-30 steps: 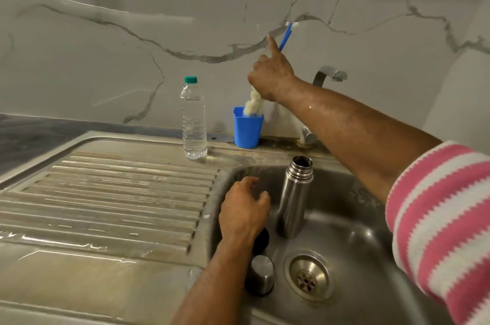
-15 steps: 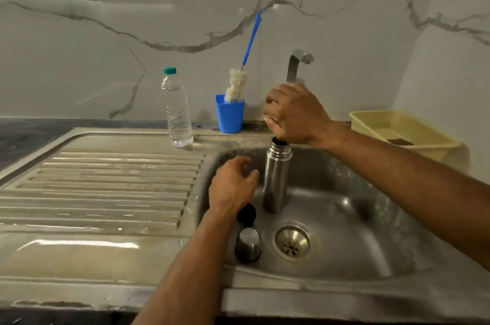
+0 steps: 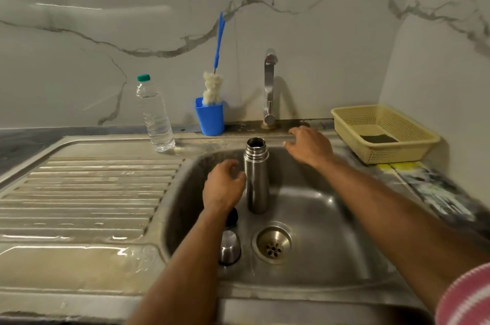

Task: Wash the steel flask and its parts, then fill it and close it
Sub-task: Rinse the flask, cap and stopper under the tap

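Upright mid-basin of the steel sink (image 3: 344, 232), one open-mouthed cylindrical steel flask (image 3: 256, 178); left hand (image 3: 222, 188) and right hand (image 3: 309, 148) hold nothing, fingers loosely spread.

Black stopper (image 3: 232, 216) mostly hidden behind the left wrist; only its right edge is seen. Steel cap (image 3: 229, 247) partly covered by the left forearm on its left side. Left hand (image 3: 223, 187) fingers curl away from the camera, so contact with the flask (image 3: 256, 178) cannot be told. Dark item in the yellow basket (image 3: 376, 138) not identifiable. Printed patch on the bench (image 3: 434, 186), right side, smeared by blur. Striped sleeve (image 3: 466, 298) cut off at the frame corner.
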